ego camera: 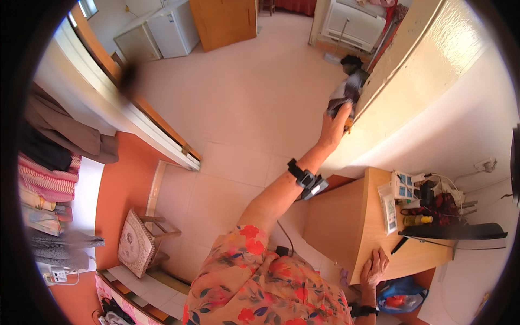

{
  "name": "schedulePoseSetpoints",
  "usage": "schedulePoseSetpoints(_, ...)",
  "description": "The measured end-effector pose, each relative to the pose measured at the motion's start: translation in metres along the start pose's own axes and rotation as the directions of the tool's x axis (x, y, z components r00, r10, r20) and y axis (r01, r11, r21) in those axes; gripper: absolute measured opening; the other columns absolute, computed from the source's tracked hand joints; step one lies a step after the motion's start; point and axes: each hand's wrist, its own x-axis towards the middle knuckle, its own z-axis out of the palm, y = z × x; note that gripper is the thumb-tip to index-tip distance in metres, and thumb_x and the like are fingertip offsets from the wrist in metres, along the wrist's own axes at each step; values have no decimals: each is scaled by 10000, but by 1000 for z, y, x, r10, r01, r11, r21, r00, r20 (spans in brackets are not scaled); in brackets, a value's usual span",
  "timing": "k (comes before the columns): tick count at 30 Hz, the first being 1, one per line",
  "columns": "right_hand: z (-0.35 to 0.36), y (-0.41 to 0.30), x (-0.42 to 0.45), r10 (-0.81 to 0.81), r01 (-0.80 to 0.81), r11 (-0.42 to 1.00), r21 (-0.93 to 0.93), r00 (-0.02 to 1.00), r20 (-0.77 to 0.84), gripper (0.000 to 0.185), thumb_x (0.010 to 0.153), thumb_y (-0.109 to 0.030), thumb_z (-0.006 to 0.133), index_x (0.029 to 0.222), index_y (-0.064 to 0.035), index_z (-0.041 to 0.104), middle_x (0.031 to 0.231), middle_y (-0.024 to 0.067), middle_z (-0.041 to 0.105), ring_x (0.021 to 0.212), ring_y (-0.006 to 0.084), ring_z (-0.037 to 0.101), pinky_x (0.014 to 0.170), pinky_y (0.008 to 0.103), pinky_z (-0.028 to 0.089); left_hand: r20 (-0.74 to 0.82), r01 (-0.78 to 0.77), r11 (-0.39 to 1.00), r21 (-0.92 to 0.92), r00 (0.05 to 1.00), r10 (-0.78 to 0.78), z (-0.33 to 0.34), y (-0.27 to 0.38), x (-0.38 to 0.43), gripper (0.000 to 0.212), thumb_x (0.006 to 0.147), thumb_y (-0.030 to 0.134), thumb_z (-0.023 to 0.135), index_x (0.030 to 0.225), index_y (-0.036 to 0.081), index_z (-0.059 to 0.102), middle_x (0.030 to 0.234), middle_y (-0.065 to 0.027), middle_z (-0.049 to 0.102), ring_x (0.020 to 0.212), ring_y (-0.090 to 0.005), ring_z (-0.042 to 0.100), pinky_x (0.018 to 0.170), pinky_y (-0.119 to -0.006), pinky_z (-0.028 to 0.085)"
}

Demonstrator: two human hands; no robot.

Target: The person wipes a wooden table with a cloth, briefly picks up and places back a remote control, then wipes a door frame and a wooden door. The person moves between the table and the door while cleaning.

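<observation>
My left hand (334, 128) reaches far forward and grips a dark cloth-like bundle (345, 95) with grey and white patches. Blur hides what exactly it is. The bundle is close against the pale edge of the doorway wall (390, 73), and a small yellowish-brown piece shows below my thumb. My right hand (374, 268) rests palm down on the near corner of a light wooden desk (365, 231), holding nothing. Ahead of that hand lie a black flat object (455, 231) seen edge-on, a yellow-capped bottle (417, 220) and a white packet (388, 209).
A power strip (404, 186) with cables sits on the desk. A blue plastic bag (402, 294) is beside it. At left stand a cushioned stool (138, 243), hanging clothes (48, 174) and a wooden door frame (162, 130). Beyond are a white fridge (168, 32) and a wooden cabinet (223, 22).
</observation>
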Motion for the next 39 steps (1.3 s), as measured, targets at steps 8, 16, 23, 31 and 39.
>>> schedulePoseSetpoints(8,-2,0,1,-18,18,1000,15,1000,-15,375,855,-110,496,1198,18,577,1269,243,522,1137,426,472,981,512,371,239,-110,985,-134,961,139,51,57,46,253,909,312,664,985,75,622,873,44,558,803,-67,486,720,-248,416)
schedulePoseSetpoints(16,-2,-3,3,-43,43,999,-5,998,-53,367,857,-99,501,1200,7,575,1268,241,523,1123,428,484,974,516,382,97,-107,991,-86,989,115,5,-14,29,209,922,311,640,882,108,612,694,79,498,572,-26,421,500,-230,336)
schedulePoseSetpoints(23,-2,-2,3,-3,3,1000,-14,1000,7,393,862,-121,500,1229,4,563,1305,241,504,1143,429,470,1003,517,365,-326,626,757,-188,687,-649,-103,-139,-38,321,880,439,664,821,134,583,657,51,503,571,-83,444,531,-264,353)
schedulePoseSetpoints(31,-2,0,5,9,-4,998,-68,996,84,437,884,-157,455,1286,3,516,1357,261,450,1189,439,428,1032,527,331,-305,578,810,-100,757,-578,-75,-96,-48,334,854,422,685,892,102,596,742,23,547,626,-94,489,584,-284,405)
schedulePoseSetpoints(39,-3,-1,7,7,1,997,-77,995,103,452,879,-132,446,1304,14,493,1355,270,444,1187,443,426,1037,532,320,-164,312,946,-89,932,-322,-23,-18,-28,332,873,371,683,994,68,620,825,18,589,700,-90,559,573,-272,459)
